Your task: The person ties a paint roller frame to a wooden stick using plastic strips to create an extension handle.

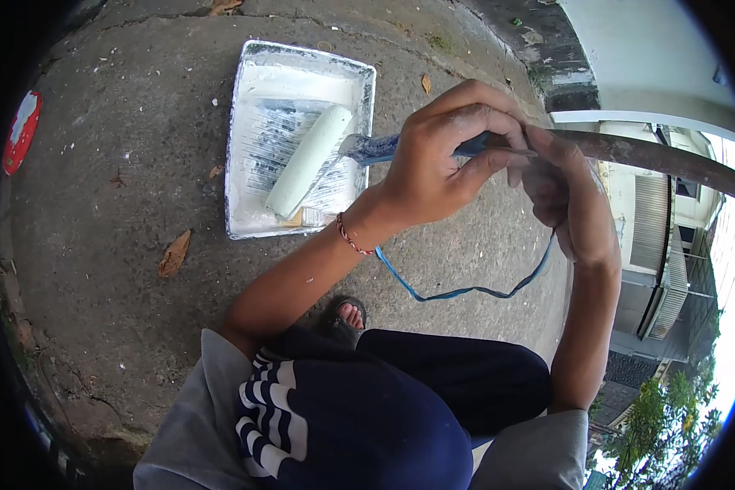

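Note:
A paint roller (312, 159) with a whitish sleeve rests on a paint tray (233, 175) coated in white paint. My left hand (453, 151) is curled round the roller's blue-wrapped handle (376, 149), thumb and fingertips pinching near its end. There, the handle meets a long brown pole (661, 153) running off to the right. My right hand (576, 188) is closed at this joint, its fingers curled and partly hidden. A thin blue cord (465, 291) hangs in a loop from behind my left wrist up to my right hand.
A red and white round lid (22, 132) lies far left on the concrete ground (114, 229). Dry leaves (175, 253) are scattered about. My sandalled foot (349, 314) is below the tray. A pale wall (653, 57) stands at upper right, with buildings (657, 220) beyond.

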`<state>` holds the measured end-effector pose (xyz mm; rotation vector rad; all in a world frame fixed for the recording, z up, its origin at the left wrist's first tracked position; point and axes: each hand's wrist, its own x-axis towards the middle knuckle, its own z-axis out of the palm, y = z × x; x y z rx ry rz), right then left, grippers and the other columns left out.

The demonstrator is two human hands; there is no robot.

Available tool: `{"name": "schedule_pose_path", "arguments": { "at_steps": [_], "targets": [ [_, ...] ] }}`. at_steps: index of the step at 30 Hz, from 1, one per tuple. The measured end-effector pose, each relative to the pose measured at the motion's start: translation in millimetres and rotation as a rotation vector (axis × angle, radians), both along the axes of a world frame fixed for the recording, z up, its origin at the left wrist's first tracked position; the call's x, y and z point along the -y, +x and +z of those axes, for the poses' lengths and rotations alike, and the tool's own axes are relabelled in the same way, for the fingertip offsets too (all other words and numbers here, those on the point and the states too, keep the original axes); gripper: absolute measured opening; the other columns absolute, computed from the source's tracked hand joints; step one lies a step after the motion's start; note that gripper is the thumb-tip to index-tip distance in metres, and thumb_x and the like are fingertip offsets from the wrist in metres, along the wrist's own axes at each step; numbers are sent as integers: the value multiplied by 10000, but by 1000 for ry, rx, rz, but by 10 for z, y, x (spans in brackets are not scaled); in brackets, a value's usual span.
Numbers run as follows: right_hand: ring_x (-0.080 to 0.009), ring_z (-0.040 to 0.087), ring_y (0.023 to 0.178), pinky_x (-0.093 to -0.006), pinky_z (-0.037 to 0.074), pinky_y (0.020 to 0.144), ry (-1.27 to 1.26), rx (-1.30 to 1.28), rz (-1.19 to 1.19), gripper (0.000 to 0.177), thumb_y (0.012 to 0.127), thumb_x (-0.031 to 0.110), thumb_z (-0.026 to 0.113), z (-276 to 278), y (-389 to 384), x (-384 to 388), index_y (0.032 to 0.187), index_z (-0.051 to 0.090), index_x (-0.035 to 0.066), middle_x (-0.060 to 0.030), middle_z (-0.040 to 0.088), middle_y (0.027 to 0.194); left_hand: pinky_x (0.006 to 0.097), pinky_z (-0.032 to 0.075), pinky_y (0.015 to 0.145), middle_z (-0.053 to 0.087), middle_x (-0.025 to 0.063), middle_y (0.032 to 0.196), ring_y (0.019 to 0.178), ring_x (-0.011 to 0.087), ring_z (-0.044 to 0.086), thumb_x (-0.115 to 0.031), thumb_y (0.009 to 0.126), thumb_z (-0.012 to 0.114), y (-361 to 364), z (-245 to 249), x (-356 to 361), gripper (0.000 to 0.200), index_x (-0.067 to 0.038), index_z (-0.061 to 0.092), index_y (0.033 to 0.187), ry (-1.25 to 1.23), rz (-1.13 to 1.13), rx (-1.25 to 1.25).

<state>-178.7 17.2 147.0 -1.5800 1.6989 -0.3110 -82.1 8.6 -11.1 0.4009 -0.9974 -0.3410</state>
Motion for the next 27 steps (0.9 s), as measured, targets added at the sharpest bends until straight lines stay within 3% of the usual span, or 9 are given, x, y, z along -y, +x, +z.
{"name": "schedule_pose_path", "arguments": {
  "at_steps": [2, 6, 8, 12, 19, 21, 22, 26, 27],
  "targets": [
    [-18, 232, 500, -222, 168, 459, -19, 21, 31, 255, 926, 233, 526, 62, -88, -106, 823, 638, 29, 81, 328, 573, 281, 494, 726, 645, 77, 962, 848, 180, 623, -112, 776, 747, 13, -17, 26, 142, -32, 670, 864, -26, -2, 7],
    [-21, 223, 474, -225, 169, 440, -135, -95, 135, 231, 926, 218, 549, 211, -105, -305, 830, 640, 29, 82, 320, 556, 277, 495, 722, 654, 79, 970, 850, 176, 625, -139, 772, 755, -22, -27, 38, 158, -38, 672, 862, -42, 20, 21],
    [-16, 218, 462, -214, 155, 429, -258, 21, -43, 224, 924, 216, 574, 229, -40, -388, 829, 640, 24, 82, 324, 553, 272, 496, 715, 656, 80, 974, 850, 174, 625, -133, 779, 753, -50, -24, 9, 157, -33, 669, 865, -16, 18, 36],
    [-7, 215, 469, -204, 147, 422, -299, 158, -135, 208, 932, 204, 587, 193, -14, -409, 845, 636, 21, 84, 330, 562, 264, 496, 712, 660, 75, 975, 848, 172, 628, -123, 773, 758, -24, -34, 13, 149, -38, 674, 864, -37, 6, -13],
    [-3, 259, 480, -195, 157, 422, -372, 104, 13, 215, 956, 201, 560, 132, 44, -482, 899, 637, 9, 79, 351, 585, 266, 500, 693, 671, 77, 966, 828, 169, 639, -105, 748, 771, -77, -36, 40, 151, -39, 688, 855, -20, 10, -2],
    [-30, 324, 477, -194, 226, 427, -593, -187, 141, 192, 953, 154, 560, 97, 50, -494, 911, 631, -20, 53, 426, 590, 267, 500, 690, 672, 79, 962, 824, 168, 641, -103, 747, 772, -88, -28, 37, 151, -35, 691, 854, -10, 4, 1],
    [-30, 324, 477, -194, 226, 427, -592, -192, 138, 192, 953, 154, 560, 93, 38, -486, 911, 631, -20, 53, 426, 590, 268, 507, 689, 672, 78, 959, 820, 166, 643, -93, 749, 769, -96, -28, 28, 140, -31, 692, 848, -19, -10, -10],
    [-135, 548, 538, -291, 407, 498, -1091, -662, 644, 93, 879, 47, 607, 102, 18, -433, 907, 610, -42, -107, 595, 683, 269, 540, 692, 672, 83, 954, 821, 168, 661, -49, 750, 757, -192, -52, 22, 114, -18, 695, 840, -17, -84, -54],
    [-185, 595, 726, -301, 455, 637, -1068, -785, 694, 114, 870, 41, 617, 148, 46, -449, 955, 630, -35, -110, 629, 829, 269, 540, 692, 672, 83, 954, 821, 168, 661, -49, 750, 757, -211, -63, 15, 114, -18, 695, 840, -13, -90, -57]
  ]
}}
